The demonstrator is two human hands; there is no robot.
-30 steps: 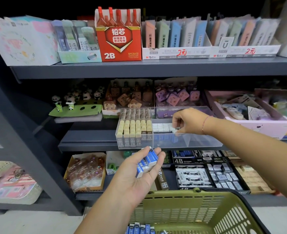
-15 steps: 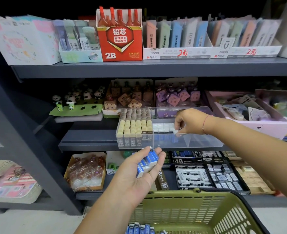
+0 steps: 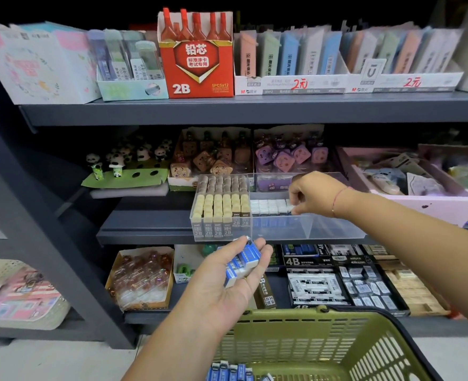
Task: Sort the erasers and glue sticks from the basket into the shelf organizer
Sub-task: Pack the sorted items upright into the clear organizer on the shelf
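Two bare hands work at a dark grey metal shelf unit [image 3: 254, 108]. The left hand [image 3: 221, 281], palm up, cups a small stack of rectangular erasers in blue-and-white paper sleeves [image 3: 241, 261], thumb and fingers curled round it, near the rim of an olive-green slotted plastic basket [image 3: 323, 342]. More blue-sleeved erasers [image 3: 227, 371] lie in the basket's bottom. The right hand [image 3: 313, 196] reaches into the middle compartment of a clear, hard-walled acrylic shelf organizer [image 3: 323, 232] on the middle shelf. Its curled fingertips pinch the end eraser [image 3: 290, 208] of a neat row of white-topped blocks [image 3: 267, 206]. Beside that row, the organizer's left compartment is packed with upright cream- and brown-capped cases marked 2B [image 3: 219, 207].
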